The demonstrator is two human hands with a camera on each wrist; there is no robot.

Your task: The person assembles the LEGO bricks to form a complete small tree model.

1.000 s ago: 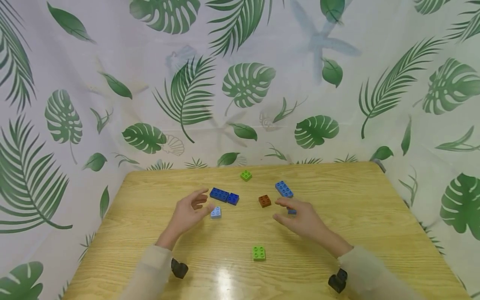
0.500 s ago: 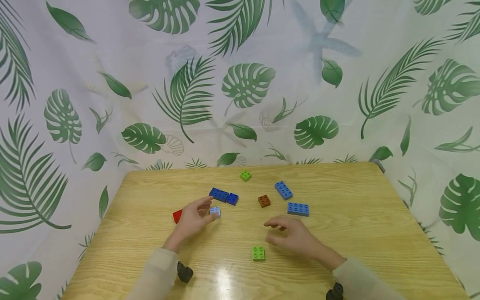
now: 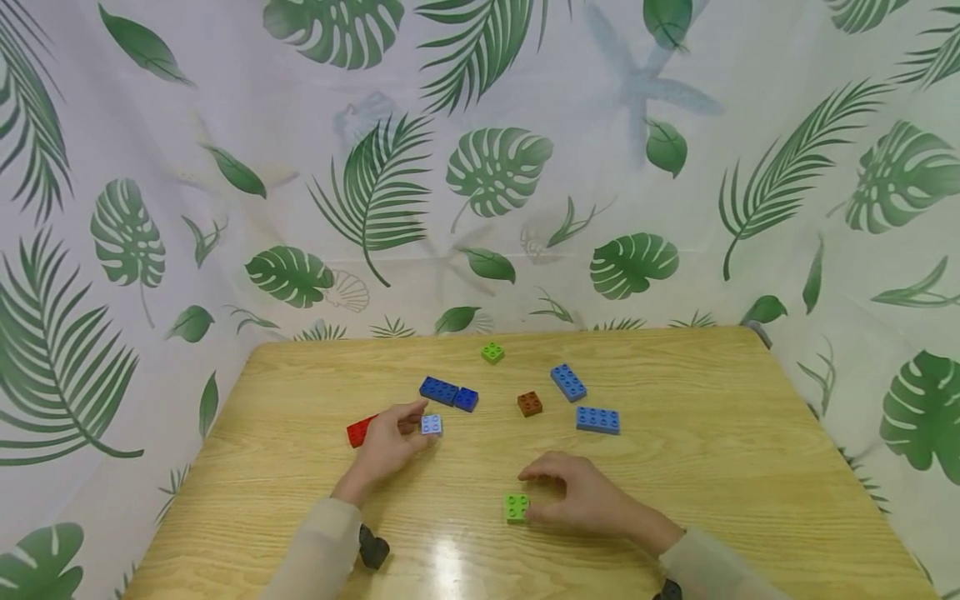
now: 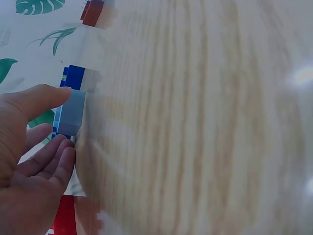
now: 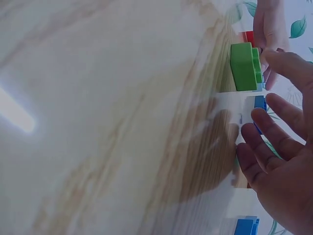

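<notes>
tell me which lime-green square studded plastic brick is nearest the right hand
The front lime-green brick, beside the thumb of the right hand; the other lime-green brick lies near the far edge of the wooden table.

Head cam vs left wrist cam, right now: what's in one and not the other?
Head only: the right hand with the near green brick at its thumb, plus both sleeves.

Left wrist only: the palm side of the left hand; the head view gets the back of it.

Both: the left hand, the pale blue brick at its thumb and fingers, the red brick, the brown brick, at least one dark blue brick, the wooden table and the leaf-print cloth.
</notes>
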